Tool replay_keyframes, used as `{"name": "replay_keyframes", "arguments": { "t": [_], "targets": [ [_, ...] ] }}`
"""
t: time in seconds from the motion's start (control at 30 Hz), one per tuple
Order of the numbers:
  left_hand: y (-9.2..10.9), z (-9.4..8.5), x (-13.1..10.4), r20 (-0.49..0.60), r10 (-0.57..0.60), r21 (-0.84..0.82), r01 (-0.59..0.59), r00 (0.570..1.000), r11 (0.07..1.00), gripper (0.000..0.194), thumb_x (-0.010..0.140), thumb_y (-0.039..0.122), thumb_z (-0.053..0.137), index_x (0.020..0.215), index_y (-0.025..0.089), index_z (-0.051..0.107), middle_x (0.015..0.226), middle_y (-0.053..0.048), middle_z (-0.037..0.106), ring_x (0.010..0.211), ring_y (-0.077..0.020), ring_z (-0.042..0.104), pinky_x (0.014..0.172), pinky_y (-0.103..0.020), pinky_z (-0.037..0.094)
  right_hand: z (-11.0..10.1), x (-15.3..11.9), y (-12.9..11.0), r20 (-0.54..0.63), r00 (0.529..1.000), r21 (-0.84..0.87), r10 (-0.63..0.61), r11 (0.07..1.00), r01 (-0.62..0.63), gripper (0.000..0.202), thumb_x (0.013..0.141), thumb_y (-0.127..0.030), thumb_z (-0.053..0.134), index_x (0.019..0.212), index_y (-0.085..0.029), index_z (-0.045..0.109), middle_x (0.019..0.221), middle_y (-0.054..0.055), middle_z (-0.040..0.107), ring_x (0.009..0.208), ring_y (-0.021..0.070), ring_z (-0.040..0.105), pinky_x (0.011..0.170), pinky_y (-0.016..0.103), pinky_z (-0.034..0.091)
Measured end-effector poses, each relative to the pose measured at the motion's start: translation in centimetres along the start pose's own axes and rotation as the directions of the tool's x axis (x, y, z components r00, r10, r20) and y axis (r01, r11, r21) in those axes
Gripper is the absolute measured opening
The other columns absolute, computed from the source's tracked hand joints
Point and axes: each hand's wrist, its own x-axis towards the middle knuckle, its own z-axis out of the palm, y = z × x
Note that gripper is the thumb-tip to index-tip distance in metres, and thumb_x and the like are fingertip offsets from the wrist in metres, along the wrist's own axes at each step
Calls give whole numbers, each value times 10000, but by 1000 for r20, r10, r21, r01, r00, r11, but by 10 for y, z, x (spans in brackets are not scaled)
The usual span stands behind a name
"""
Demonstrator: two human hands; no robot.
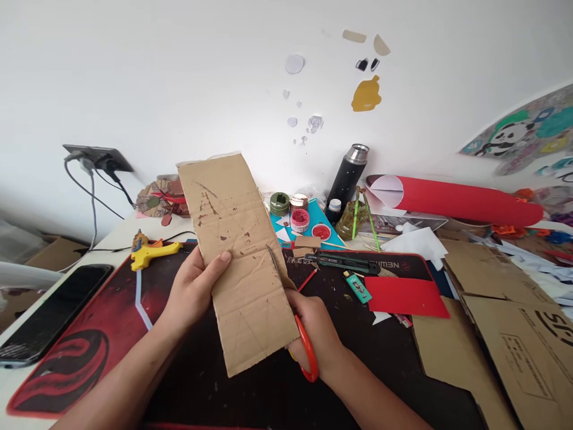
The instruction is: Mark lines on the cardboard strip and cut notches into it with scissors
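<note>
A long brown cardboard piece (pixel 242 239), creased and marked with dark stains, is held up tilted above the desk mat. My left hand (pixel 197 283) grips its left edge, thumb on the front face and fingers behind. On the right edge, my right hand (pixel 316 328) is closed around scissors with red handles (pixel 308 358). One dark scissor blade (pixel 274 263) shows across the front of the cardboard, near its right side; the other blade is hidden behind. A narrow strip along that right edge stands apart from the rest.
A yellow glue gun (pixel 150 254) and a phone (pixel 54 313) lie on the left. Behind are paint jars (pixel 299 220), a black thermos (pixel 348 173) and a box cutter (pixel 342 263). Red paper (pixel 407 297) and cardboard sheets (pixel 514 340) lie on the right.
</note>
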Motion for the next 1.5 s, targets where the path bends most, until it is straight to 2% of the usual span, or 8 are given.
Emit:
{"name": "replay_keyframes", "arguments": {
  "t": [0.17, 0.3, 0.43, 0.53, 0.77, 0.93, 1.17, 1.5],
  "targets": [
    [5, -2, 1, 20, 1, 30, -2, 1000, 1000, 628, 712, 592, 983, 1129, 200, 723, 1078, -125, 854, 934, -359, 840, 687, -380, 705, -2, 0, 2, 22, 998, -82, -60, 995, 61, 137, 776, -188, 677, 867, -206, 777, 827, 25, 828, 854, 315, 822, 655, 278, 480],
    [7, -1, -1, 40, -57, 38, 56, 998, 998, 653, 675, 629, 982, 1089, 197, 720, 981, -120, 850, 798, -343, 831, 577, -359, 668, -3, 1, 5, 28, 998, -111, -50, 992, 53, 143, 767, -154, 716, 871, -201, 802, 803, 12, 818, 851, 288, 792, 669, 268, 487],
    [5, 4, -6, 85, -24, 61, 19, 996, 998, 631, 711, 626, 971, 1106, 208, 710, 1019, -125, 852, 859, -352, 837, 628, -386, 689, -4, 2, 7, 22, 1000, -81, -7, 997, 9, 158, 850, -191, 713, 935, -214, 844, 823, -1, 830, 898, 285, 778, 674, 261, 505],
    [4, 7, -9, 64, 19, 50, -22, 998, 999, 617, 723, 617, 972, 1105, 208, 711, 1072, -139, 853, 908, -351, 839, 646, -367, 686, -4, 2, 9, 9, 1000, -40, 8, 999, -7, 178, 869, -211, 717, 970, -220, 862, 869, 2, 845, 915, 294, 779, 698, 273, 524],
    [2, 3, -5, 65, -43, 53, 39, 997, 998, 619, 722, 602, 974, 1127, 198, 741, 1024, -132, 857, 848, -342, 840, 596, -346, 669, -2, 3, 15, -36, 998, -12, 46, 999, -47, 169, 902, -250, 705, 954, -230, 865, 841, 4, 837, 870, 283, 779, 670, 275, 522],
    [4, 6, -3, -6, -43, 11, 43, 999, 999, 642, 763, 672, 916, 1173, 201, 767, 954, -113, 850, 833, -363, 839, 545, -365, 665, -2, 1, 8, -10, 999, -15, 46, 999, -46, 182, 884, -228, 698, 961, -218, 862, 853, 1, 836, 892, 293, 784, 663, 270, 508],
    [11, 10, -6, -39, 16, 0, -16, 999, 1000, 647, 709, 666, 964, 1085, 180, 762, 1010, -142, 862, 956, -412, 845, 706, -446, 731, 1, -2, 8, 23, 999, -6, 47, 999, -47, 180, 858, -238, 756, 999, -207, 864, 907, 24, 862, 965, 317, 776, 692, 278, 520],
    [13, 11, -7, -34, 20, -11, -20, 999, 1000, 625, 701, 653, 969, 1065, 191, 757, 1032, -152, 863, 1006, -434, 839, 722, -462, 731, 1, -3, 3, 33, 999, -47, 36, 998, -35, 192, 824, -225, 771, 993, -225, 864, 930, 34, 873, 1000, 365, 797, 688, 296, 531]
  ]
}}
